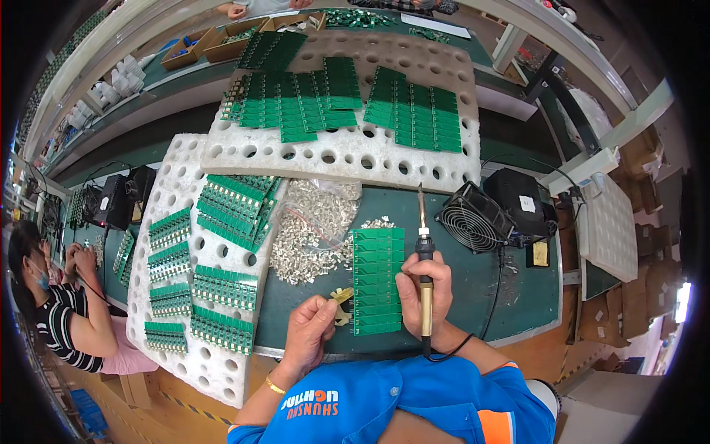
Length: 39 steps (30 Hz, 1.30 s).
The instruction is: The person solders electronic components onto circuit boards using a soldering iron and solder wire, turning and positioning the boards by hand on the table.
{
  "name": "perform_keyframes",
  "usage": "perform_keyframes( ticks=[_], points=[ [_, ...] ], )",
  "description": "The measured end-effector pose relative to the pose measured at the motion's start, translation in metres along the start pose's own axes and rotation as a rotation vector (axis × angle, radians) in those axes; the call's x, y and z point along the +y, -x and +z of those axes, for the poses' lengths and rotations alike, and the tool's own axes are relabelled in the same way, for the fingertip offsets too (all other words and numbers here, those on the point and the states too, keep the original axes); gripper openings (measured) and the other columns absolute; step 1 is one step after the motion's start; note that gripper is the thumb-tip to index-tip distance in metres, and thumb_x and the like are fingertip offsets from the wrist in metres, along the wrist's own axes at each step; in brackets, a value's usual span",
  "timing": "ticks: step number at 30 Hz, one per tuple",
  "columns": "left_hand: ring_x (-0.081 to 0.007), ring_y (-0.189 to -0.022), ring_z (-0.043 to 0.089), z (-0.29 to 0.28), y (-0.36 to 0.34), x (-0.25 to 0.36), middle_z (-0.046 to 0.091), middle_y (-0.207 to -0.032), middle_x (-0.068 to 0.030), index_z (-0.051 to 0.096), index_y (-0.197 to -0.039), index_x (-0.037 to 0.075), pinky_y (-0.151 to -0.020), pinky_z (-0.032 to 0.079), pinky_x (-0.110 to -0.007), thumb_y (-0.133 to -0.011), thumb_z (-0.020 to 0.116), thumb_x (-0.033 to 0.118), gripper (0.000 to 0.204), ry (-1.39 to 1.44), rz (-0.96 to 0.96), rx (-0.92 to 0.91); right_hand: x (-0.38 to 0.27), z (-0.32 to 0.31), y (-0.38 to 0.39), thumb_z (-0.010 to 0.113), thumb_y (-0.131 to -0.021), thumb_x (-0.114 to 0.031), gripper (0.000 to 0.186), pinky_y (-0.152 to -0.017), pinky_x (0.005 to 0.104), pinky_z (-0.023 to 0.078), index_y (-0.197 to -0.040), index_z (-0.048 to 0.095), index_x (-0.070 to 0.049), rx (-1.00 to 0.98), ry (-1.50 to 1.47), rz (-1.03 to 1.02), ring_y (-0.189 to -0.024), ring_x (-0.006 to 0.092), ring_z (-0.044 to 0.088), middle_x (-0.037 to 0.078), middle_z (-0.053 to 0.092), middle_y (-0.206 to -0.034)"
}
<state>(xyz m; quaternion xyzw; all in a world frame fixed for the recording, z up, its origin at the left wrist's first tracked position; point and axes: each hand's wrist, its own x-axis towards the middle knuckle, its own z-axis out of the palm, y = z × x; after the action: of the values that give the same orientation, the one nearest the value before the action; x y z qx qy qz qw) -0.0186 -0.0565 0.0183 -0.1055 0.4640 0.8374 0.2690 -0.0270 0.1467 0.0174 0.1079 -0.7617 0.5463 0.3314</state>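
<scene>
While the right hand wraps tightly round a soldering iron, the green board lies just left, lengthwise up-frame, the left hand pinching a yellow piece.

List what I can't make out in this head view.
Head view:
Yellow piece at the left hand: too small to identify.
Right hand: part of its grip hidden behind the soldering iron.
Small pale parts: too heaped and tiny to count.
People at the far side: mostly cut off by the upper edge.

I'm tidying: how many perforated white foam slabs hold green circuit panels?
2: one perforated white foam slab at the back, another slab at left; more may be hidden.
</scene>
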Motion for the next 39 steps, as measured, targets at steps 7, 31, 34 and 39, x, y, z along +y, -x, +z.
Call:
perform_keyframes(
  ticks=[7, 31, 34, 39],
  points=[
    [-0.0021, -0.054, 0.032, -0.004, -0.001, 0.000, 0.043, -0.065, 0.0073, 0.050, -0.077, 0.011, -0.048, 0.024, -0.021, -0.098, 0.060, 0.018, 0.024, -0.002, 0.089, -0.002, -0.004, -0.001, -0.002, 0.065, -0.088, 0.003, 0.025, -0.055, 0.0290, 0.042, -0.106, 0.049, -0.003, -0.024, 0.044, -0.056, -0.063, 0.0179, 0.050, 0.012, 0.056, -0.081],
    [0.0007, -0.065, 0.034, 0.018, -0.008, 0.024, 0.041, -0.072, 0.0108, 0.064, -0.110, 0.000, -0.058, 0.029, -0.017, -0.091, 0.066, 0.006, 0.020, -0.136, 0.216, -0.068, -0.004, 0.003, 0.007, 0.067, -0.082, 0.009, 0.032, -0.061, 0.0324, 0.049, -0.106, 0.050, -0.003, -0.096, 0.026, -0.110, -0.072, 0.0237, 0.057, 0.016, 0.060, -0.088],
    [0.0008, -0.065, 0.034, 0.017, -0.007, 0.023, 0.042, -0.072, 0.0108, 0.064, -0.110, 0.000, -0.058, 0.029, -0.017, -0.091, 0.066, 0.006, 0.019, -0.135, 0.206, -0.056, -0.003, 0.004, 0.008, 0.067, -0.082, 0.010, 0.033, -0.062, 0.0328, 0.049, -0.106, 0.050, -0.003, -0.099, 0.024, -0.104, -0.073, 0.0239, 0.057, 0.016, 0.060, -0.088],
    [0.0013, -0.063, 0.035, 0.017, -0.006, 0.022, 0.042, -0.070, 0.0111, 0.064, -0.110, 0.001, -0.057, 0.028, -0.017, -0.092, 0.065, 0.007, 0.019, -0.149, 0.197, -0.038, -0.005, 0.004, 0.008, 0.068, -0.081, 0.010, 0.034, -0.062, 0.0331, 0.050, -0.107, 0.050, -0.003, -0.111, 0.041, -0.103, -0.073, 0.0242, 0.058, 0.016, 0.060, -0.088]
  ],
)
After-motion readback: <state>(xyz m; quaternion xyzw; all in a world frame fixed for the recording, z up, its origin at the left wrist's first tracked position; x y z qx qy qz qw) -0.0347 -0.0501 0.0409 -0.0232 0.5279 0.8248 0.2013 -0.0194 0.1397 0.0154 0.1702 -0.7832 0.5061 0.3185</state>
